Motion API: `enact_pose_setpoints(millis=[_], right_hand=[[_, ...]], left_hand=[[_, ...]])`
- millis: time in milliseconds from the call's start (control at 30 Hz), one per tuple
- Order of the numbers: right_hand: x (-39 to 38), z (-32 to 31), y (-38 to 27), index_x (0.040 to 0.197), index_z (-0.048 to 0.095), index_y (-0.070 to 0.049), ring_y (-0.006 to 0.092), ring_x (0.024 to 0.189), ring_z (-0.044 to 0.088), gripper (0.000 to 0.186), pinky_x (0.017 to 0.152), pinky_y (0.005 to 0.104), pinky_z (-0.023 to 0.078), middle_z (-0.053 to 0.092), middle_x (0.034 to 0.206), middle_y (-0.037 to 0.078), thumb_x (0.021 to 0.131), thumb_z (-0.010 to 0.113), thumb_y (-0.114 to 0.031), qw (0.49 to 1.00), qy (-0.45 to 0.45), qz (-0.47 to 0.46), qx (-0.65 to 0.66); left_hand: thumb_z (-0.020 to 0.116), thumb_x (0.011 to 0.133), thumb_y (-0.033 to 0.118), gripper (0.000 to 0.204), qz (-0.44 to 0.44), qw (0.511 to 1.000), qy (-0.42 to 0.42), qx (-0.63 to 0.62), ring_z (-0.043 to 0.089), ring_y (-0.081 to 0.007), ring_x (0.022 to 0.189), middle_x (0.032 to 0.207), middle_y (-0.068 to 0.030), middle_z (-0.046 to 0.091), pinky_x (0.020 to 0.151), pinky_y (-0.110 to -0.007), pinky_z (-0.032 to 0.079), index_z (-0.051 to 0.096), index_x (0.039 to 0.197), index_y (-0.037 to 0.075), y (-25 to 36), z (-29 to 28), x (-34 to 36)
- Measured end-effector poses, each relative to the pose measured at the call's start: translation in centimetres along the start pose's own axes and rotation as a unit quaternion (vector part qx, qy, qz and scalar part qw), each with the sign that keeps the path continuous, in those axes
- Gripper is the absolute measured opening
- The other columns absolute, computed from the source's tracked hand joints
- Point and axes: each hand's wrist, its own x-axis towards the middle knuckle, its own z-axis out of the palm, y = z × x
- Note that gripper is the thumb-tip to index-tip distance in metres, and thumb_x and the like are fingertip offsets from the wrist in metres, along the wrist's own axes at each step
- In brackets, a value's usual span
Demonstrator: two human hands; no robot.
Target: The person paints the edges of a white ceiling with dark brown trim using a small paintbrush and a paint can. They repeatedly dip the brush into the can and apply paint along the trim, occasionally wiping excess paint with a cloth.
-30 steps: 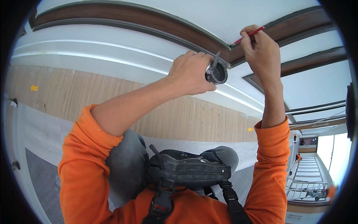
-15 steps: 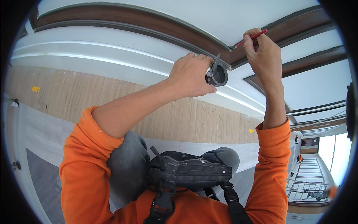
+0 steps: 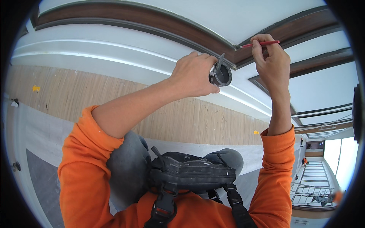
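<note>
My left hand (image 3: 193, 74) is wrapped round a small round cup (image 3: 224, 77), dark grey inside with a smeared rim. A flat grey stick or blade (image 3: 220, 60) pokes up out of it; its lower end is hidden. Farther off to the right, my right hand (image 3: 273, 64) pinches a thin brush (image 3: 275, 42) by its red handle. The dark tip of the brush meets the inner corner of a brown frame (image 3: 240, 57) edged in dark grey, beside a white panel (image 3: 228, 22). The cup hangs just short of that corner, apart from the frame.
A white ledge (image 3: 114, 57) runs below the frame, above a wood-look floor strip (image 3: 182, 121) with yellow arrow markers (image 3: 36, 88). A black bag (image 3: 194, 173) rests across my lap. At the far right stand a ladder-like metal rack (image 3: 315, 178) and a distant person in orange (image 3: 305, 161).
My right hand has shifted slightly right and down, and the brush handle has swung from steeply slanted to nearly level. Its tip stays at the corner. My left hand and cup barely moved.
</note>
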Motion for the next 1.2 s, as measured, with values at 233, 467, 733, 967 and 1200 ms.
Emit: enact_pose_setpoints(millis=[233, 467, 733, 967, 1200], right_hand=[[-0.8, -0.2, 0.1, 0.104, 0.074, -0.008, 0.0158, 0.070, 0.071, 0.011, 0.065, 0.0283, 0.054, 0.075, 0.084, 0.006, 0.101, 0.070, -0.018, 0.999, 0.023, -0.023, -0.009], [-0.5, -0.8, -0.9, 0.107, 0.074, -0.008, 0.0169, 0.072, 0.071, 0.011, 0.067, 0.0296, 0.055, 0.076, 0.088, 0.006, 0.101, 0.069, -0.016, 1.000, -0.004, 0.018, -0.013], [-0.4, 0.1, -0.3, 0.105, 0.074, -0.010, 0.0205, 0.071, 0.070, 0.012, 0.066, 0.0315, 0.054, 0.074, 0.084, 0.007, 0.102, 0.068, -0.020, 0.999, -0.004, -0.023, -0.024], [-0.6, 0.2, -0.4, 0.104, 0.074, -0.009, 0.0193, 0.069, 0.070, 0.013, 0.065, 0.0311, 0.054, 0.074, 0.083, 0.006, 0.103, 0.067, -0.019, 0.999, -0.005, -0.008, -0.031], [-0.8, 0.4, -0.6, 0.104, 0.074, -0.008, 0.0181, 0.069, 0.069, 0.012, 0.066, 0.0305, 0.054, 0.074, 0.085, 0.007, 0.102, 0.068, -0.019, 1.000, 0.008, -0.022, -0.018]], left_hand=[[0.091, 0.070, 0.041, 0.066, 0.006, 1.000, 0.005, -0.006, 0.066, -0.0333, 0.103, 0.113, -0.0148, 0.074, 0.092, -0.044, 0.055, 0.071, 0.119, 0.000, -0.1, 0.2, -0.1], [0.090, 0.070, 0.039, 0.076, -0.016, 0.999, -0.042, -0.001, 0.066, -0.0326, 0.115, 0.123, -0.0132, 0.073, 0.100, -0.043, 0.056, 0.069, 0.133, 0.002, 0.4, -0.7, 0.1], [0.090, 0.070, 0.038, 0.076, -0.005, 1.000, -0.031, -0.002, 0.066, -0.0325, 0.114, 0.121, -0.0135, 0.073, 0.099, -0.043, 0.056, 0.069, 0.133, 0.002, 0.3, -0.3, 0.1], [0.090, 0.070, 0.038, 0.076, -0.003, 1.000, -0.022, -0.007, 0.067, -0.0326, 0.114, 0.122, -0.0141, 0.073, 0.100, -0.043, 0.056, 0.069, 0.133, 0.002, 0.2, -0.3, -0.1], [0.089, 0.070, 0.037, 0.074, -0.002, 1.000, -0.023, -0.007, 0.067, -0.0338, 0.114, 0.120, -0.0150, 0.074, 0.099, -0.044, 0.056, 0.069, 0.132, 0.002, 0.2, -0.6, -0.3]])
